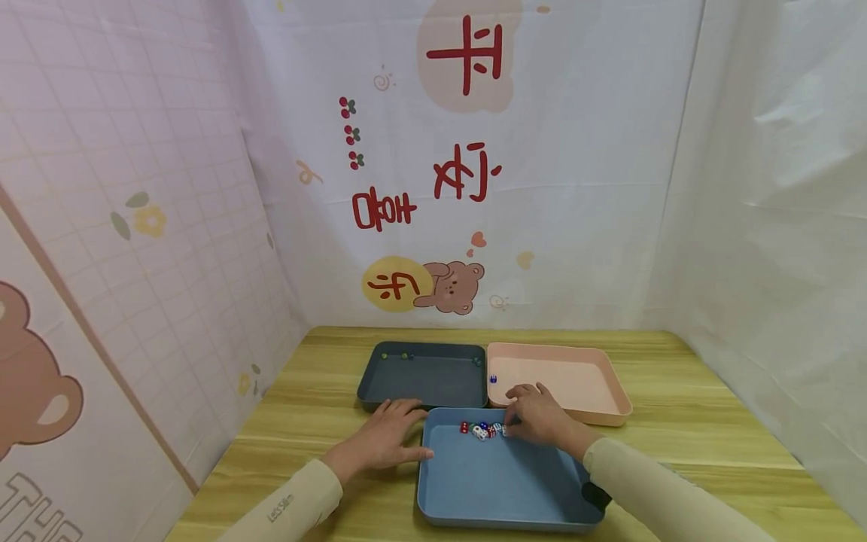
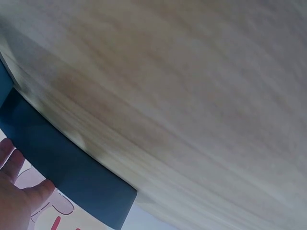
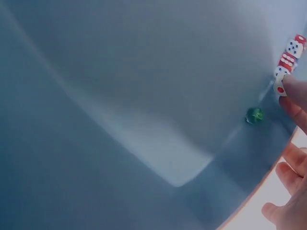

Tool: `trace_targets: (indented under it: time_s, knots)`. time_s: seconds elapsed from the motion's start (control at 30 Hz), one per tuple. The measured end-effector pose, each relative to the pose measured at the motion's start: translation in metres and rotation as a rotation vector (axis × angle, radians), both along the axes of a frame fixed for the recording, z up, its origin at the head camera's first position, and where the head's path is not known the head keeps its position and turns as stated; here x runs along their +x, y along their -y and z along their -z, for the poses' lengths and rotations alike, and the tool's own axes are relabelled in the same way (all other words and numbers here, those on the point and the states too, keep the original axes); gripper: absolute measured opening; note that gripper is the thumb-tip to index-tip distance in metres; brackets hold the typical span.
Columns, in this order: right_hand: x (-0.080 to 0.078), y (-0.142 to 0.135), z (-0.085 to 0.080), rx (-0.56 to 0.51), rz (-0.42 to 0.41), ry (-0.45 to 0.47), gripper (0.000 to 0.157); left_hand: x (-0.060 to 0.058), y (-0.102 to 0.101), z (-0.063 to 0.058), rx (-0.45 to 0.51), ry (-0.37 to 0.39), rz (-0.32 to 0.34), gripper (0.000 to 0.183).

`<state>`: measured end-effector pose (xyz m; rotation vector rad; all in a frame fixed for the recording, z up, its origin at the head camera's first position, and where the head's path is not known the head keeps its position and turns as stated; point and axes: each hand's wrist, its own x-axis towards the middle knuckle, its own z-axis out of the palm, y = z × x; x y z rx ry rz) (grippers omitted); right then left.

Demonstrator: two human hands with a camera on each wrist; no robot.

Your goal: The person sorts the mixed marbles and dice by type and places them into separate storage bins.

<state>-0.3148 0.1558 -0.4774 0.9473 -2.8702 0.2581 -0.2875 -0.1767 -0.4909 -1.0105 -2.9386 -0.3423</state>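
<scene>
In the head view a row of small dice [image 1: 479, 431], red, white and blue, lies along the far wall of the blue tray [image 1: 501, 482]. My right hand [image 1: 538, 416] reaches over that wall at the row's right end. Seen from the right wrist, its thumb and a finger pinch a white die [image 3: 280, 87] with a red dot, beside the other dice [image 3: 288, 60]. A green marble [image 3: 254, 115] lies close by in the same tray. My left hand [image 1: 386, 438] has its fingers spread, the thumb at the blue tray's left rim.
Behind stand a dark tray [image 1: 420, 380] with several marbles [image 1: 405, 356] and a pink tray [image 1: 555, 369] holding a blue die [image 1: 493, 379]. All three trays sit close together on the wood-grain table [image 1: 691, 452]. White printed cloth [image 1: 576, 188] encloses the table.
</scene>
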Motion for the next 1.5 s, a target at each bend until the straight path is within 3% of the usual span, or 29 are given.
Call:
trace_targets:
  time_s: [0.23,0.47,0.67,0.83,1.03,1.2,1.5]
  knots:
    - [-0.003,-0.009,-0.015,-0.074,0.022,-0.033,0.007,0.0,-0.004,0.001,-0.001,-0.001,-0.003,0.074]
    - [-0.022,-0.035,-0.035,-0.139,0.07,-0.076,0.006,-0.001,-0.006,0.002,0.004,0.001,0.01,0.078]
    - [-0.038,-0.067,-0.046,-0.183,0.186,-0.024,0.015,-0.001,-0.007,0.001,0.018,0.007,0.013,0.077]
    - [-0.049,-0.09,-0.037,-0.143,0.3,-0.051,0.018,-0.002,-0.006,0.002,0.032,0.012,0.004,0.076]
    - [-0.058,-0.101,-0.019,-0.199,0.345,-0.026,0.015,0.0,0.001,0.003,0.052,0.015,-0.021,0.075]
    - [-0.061,-0.1,-0.011,-0.222,0.382,0.029,0.015,0.002,0.004,0.003,0.068,0.009,-0.018,0.076]
    - [-0.062,-0.104,-0.003,-0.218,0.399,0.029,0.014,0.0,0.0,0.004,0.067,0.023,-0.009,0.077]
